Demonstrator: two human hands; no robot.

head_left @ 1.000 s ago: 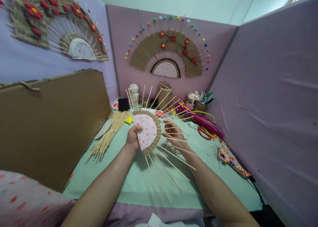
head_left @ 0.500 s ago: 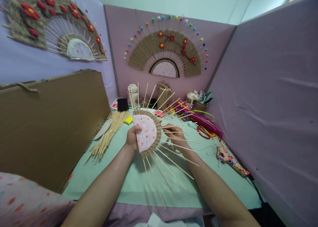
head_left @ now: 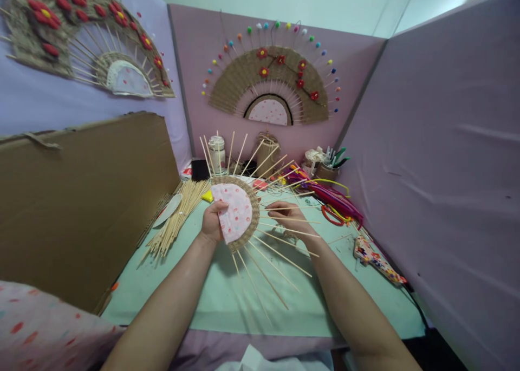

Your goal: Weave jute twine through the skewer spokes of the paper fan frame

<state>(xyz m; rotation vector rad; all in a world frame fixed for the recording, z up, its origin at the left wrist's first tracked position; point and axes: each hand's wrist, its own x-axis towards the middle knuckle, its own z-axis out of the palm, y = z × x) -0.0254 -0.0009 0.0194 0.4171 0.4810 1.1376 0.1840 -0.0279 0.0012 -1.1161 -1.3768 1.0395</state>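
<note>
My left hand (head_left: 212, 222) grips the straight edge of a half-round fan (head_left: 239, 211), its thumb on the pink flowered cloth. Around the cloth runs a woven band of brown twine, and thin wooden sticks radiate from it up, right and down. On the right side of the fan, my right hand (head_left: 286, 215) is among the sticks, thumb and fingers pinched together. A loose loop of twine (head_left: 291, 235) hangs just below that hand; the strand between the fingertips is too thin to make out clearly.
A bundle of sticks (head_left: 179, 216) lies on the left beside a cardboard sheet (head_left: 85, 197). At the back stand a white jar (head_left: 217, 153), a twine spool (head_left: 268, 157) and a pot of tools (head_left: 328, 170). Red-handled scissors (head_left: 332, 215) and a flowered glue gun (head_left: 377, 260) lie right.
The fan and my left hand have shifted slightly left and up, tilting a little. My right hand stays in about the same place, its fingertips now a bit farther from the woven band.
</note>
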